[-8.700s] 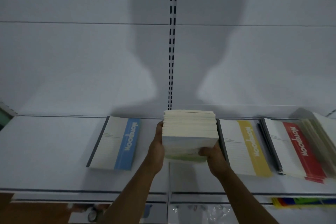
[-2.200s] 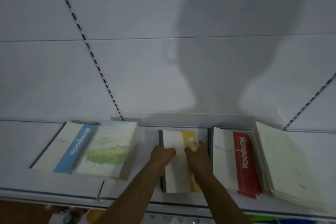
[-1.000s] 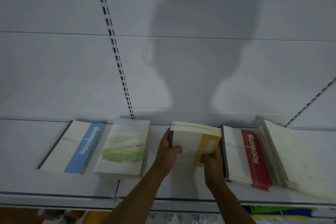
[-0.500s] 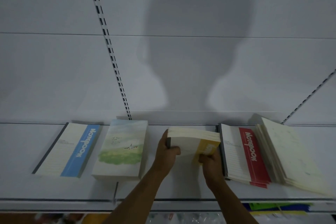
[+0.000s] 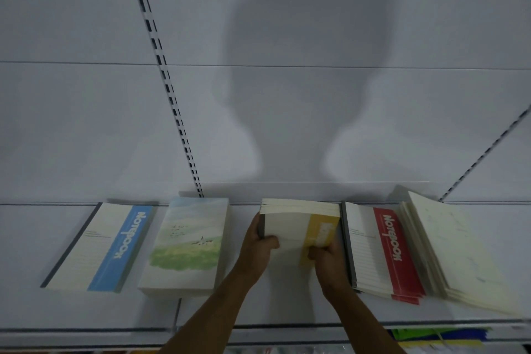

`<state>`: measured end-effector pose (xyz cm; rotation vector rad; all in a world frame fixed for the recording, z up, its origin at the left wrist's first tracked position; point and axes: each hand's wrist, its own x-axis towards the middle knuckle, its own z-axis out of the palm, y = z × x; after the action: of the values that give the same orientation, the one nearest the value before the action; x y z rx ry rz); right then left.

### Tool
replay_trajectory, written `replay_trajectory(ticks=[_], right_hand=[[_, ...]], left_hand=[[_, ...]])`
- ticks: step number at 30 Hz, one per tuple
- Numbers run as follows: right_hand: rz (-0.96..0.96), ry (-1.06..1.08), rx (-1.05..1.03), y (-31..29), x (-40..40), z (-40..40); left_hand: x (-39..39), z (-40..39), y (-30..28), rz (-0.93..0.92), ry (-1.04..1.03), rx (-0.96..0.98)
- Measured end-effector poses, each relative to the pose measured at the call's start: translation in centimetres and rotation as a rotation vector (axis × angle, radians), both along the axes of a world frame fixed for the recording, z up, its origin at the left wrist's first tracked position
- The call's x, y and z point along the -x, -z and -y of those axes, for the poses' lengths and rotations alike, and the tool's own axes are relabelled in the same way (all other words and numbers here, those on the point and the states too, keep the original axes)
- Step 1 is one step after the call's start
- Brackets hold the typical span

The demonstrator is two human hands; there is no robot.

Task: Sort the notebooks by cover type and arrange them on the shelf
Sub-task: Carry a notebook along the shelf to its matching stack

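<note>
On the shelf [image 5: 43, 238]: blue stack [image 5: 99, 247], landscape stack [image 5: 186, 241], red stack [image 5: 382, 250] laid flat. Yellow stack [image 5: 301, 227] raised mid-shelf, left grip [image 5: 258, 247] and right grip [image 5: 330, 261] grasping its sides. Remaining, by judgement: setting down, squaring fanned cream stack [image 5: 459, 253].

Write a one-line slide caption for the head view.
Both hands, left and right, grip the yellow-striped notebook stack on the shelf.
</note>
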<state>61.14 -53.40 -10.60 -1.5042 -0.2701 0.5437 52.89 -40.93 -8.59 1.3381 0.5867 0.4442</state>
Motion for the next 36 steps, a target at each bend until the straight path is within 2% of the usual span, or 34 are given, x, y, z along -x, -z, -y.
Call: replay_trajectory(ticks=[12,19,28,36], right_hand=[[0.040,0.044,-0.069,-1.2,0.2,0.1],[0.036,0.015,0.092,0.9,0.7,0.5],[0.013,0.041,-0.080,-1.4,0.6,-0.2],[0.006,0.012,0.022,-0.6,1.0,0.1]], left_hand=[[-0.3,0.3,0.0,0.060,-0.039,-0.050],[0.6,0.5,1.1,0.017,-0.005,0.004],[0.2,0.8,0.8,0.057,-0.117,0.029],[0.5,1.3,1.5,0.003,-0.147,0.039]])
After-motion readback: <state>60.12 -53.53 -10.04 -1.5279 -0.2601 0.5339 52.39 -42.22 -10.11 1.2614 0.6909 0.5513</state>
